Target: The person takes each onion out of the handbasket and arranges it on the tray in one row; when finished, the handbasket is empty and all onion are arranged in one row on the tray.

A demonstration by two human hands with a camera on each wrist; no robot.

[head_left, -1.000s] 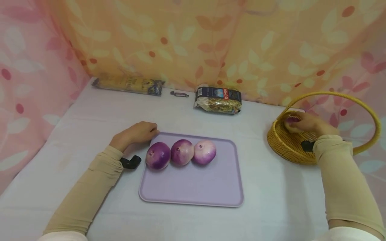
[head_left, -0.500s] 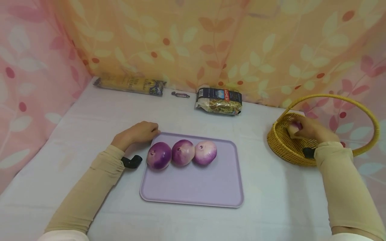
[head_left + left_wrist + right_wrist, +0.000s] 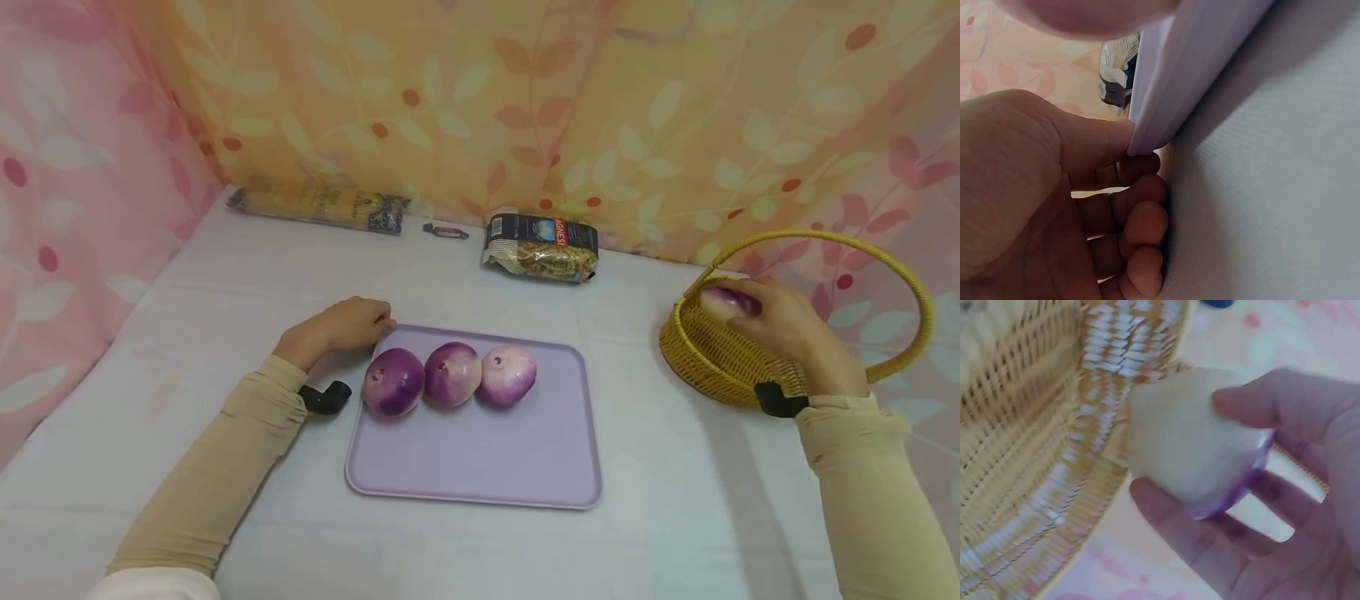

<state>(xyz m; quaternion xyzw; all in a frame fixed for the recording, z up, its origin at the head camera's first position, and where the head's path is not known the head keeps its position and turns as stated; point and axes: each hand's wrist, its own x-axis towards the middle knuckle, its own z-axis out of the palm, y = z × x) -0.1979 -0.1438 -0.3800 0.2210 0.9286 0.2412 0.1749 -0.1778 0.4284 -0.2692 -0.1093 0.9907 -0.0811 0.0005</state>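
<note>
White table with lilac tray, wicker basket, two pasta packets.

The onion gripped by the right hand has been lifted out of the basket: a second ago it was held low inside the bowl, now it is raised to rim height, just above the near-left rim. The right wrist has been drawn back toward the person and the forearm has been pulled lower in the head view. Thumb and fingers are curled round the onion.
</note>
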